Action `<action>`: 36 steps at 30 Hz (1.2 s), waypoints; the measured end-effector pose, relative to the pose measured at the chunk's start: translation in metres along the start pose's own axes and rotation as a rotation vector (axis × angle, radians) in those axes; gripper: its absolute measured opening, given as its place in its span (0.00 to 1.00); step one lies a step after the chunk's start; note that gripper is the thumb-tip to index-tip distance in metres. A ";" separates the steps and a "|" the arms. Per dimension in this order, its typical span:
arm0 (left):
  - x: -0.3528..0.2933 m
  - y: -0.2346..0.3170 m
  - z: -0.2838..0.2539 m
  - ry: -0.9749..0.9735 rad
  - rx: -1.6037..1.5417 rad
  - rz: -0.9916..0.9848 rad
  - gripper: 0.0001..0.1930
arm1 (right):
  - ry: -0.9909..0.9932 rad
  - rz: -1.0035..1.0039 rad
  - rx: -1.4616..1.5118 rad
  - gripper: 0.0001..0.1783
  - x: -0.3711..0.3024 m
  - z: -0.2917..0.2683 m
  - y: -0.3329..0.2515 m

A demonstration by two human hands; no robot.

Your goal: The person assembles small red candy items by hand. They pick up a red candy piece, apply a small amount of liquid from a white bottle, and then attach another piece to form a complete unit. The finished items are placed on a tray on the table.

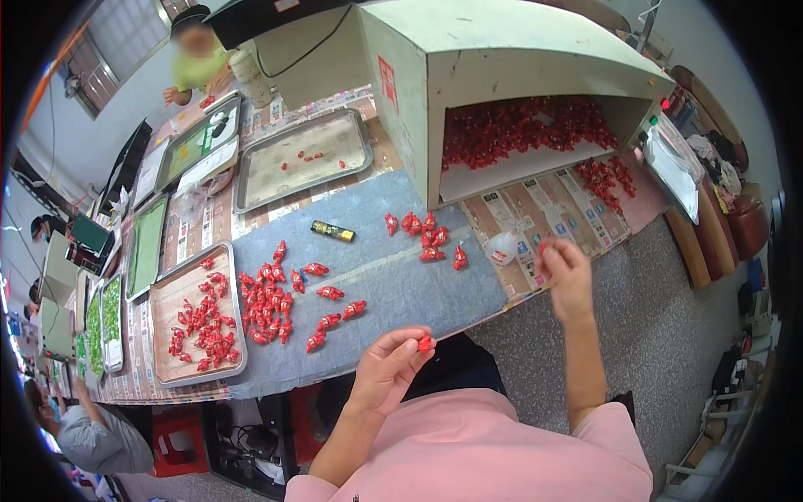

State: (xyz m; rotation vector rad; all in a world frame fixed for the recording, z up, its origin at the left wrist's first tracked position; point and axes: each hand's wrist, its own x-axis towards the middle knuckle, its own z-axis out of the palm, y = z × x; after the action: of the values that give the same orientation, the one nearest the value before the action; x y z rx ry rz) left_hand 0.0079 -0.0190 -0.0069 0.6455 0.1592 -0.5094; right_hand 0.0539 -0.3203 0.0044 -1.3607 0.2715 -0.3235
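My left hand (389, 368) is closed at the near edge of the table, a small red figure (426, 344) pinched between thumb and fingertips. Further right, my right hand (566, 276) is raised past the table's edge. Its fingers are pinched together, with a bit of red showing at the tips, too blurred to name. Close beside it stands a small translucent white bottle (502, 248). Several red figures (431, 234) lie loose on the blue cloth (393, 293) between my hands, and a larger heap of red figures (268, 301) is further left.
A metal tray (238, 351) holds more red figures at left. Behind it is another tray (360, 163) with a few red pieces. A pale box-shaped booth (410, 125) full of red pieces stands at the back. A black-and-yellow tube (332, 231) lies on the cloth. Other people sit further off.
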 end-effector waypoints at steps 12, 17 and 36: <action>-0.001 -0.012 0.007 -0.054 0.029 -0.067 0.11 | -0.415 0.181 0.117 0.09 -0.115 0.062 0.021; 0.000 -0.013 0.008 -0.091 0.073 -0.061 0.10 | -0.422 0.163 0.074 0.09 -0.113 0.062 0.017; 0.000 -0.016 0.006 -0.104 0.337 0.105 0.10 | -0.391 0.054 -0.015 0.10 -0.116 0.056 0.019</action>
State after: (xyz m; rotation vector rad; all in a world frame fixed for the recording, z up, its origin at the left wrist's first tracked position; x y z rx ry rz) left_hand -0.0002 -0.0338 -0.0111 0.9487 -0.0604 -0.4710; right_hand -0.0316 -0.2222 -0.0029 -1.3974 -0.0147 -0.0067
